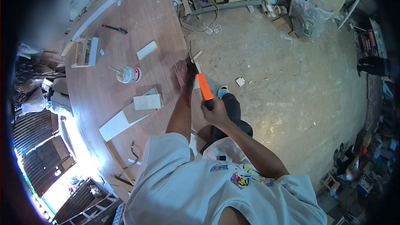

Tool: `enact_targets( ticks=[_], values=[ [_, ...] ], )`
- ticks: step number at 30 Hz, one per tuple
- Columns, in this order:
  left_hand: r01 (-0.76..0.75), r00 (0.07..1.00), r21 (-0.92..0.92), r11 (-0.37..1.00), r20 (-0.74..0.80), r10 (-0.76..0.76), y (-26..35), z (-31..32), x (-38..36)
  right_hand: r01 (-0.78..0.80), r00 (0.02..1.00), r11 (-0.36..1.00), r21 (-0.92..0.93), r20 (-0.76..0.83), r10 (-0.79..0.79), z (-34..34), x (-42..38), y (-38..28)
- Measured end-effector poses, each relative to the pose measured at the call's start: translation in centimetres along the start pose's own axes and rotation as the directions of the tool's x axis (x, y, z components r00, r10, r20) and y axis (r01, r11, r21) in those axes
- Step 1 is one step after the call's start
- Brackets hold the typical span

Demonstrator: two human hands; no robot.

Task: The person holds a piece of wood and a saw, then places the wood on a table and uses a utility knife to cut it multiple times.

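Observation:
My right hand grips an orange-handled tool, a saw or knife whose thin blade runs up along the edge of the brown wooden table. My left hand lies flat on the table's edge right beside the blade, fingers spread, pressing down on a small light piece there. I cannot tell exactly what the blade cuts.
On the table lie a glue pot with a stick, white board offcuts, a small wooden frame, a dark hand tool. The concrete floor to the right is strewn with scraps; clutter lines the walls.

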State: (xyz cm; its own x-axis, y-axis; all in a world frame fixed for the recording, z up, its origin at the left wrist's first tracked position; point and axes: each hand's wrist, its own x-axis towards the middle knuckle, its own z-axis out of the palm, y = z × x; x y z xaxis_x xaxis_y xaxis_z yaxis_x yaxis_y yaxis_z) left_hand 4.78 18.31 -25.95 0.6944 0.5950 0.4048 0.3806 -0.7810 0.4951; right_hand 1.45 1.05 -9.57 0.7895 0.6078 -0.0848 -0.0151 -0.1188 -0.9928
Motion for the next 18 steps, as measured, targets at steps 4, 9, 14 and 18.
enact_targets(
  ticks=[4,9,14,18],
  values=[
    [-0.055,0.998,0.009,0.998,-0.009,0.055,0.0,-0.1,0.1,-0.179,0.984,0.983,-0.030,0.014,0.179,-1.0,0.4,-1.7],
    [-0.114,0.993,-0.002,0.993,0.033,0.114,0.7,-0.2,-0.1,-0.286,0.955,0.958,0.027,-0.074,0.287,-1.6,2.9,-3.3],
    [-0.004,0.995,0.027,1.000,0.099,0.001,0.3,0.3,-1.0,-0.414,0.909,0.899,0.141,0.014,0.416,-2.2,6.2,-6.6],
    [0.012,0.999,-0.048,0.999,0.047,-0.010,0.4,0.1,-0.7,-0.467,0.884,0.847,0.254,0.148,0.443,-3.1,11.5,-8.5]
  ],
)
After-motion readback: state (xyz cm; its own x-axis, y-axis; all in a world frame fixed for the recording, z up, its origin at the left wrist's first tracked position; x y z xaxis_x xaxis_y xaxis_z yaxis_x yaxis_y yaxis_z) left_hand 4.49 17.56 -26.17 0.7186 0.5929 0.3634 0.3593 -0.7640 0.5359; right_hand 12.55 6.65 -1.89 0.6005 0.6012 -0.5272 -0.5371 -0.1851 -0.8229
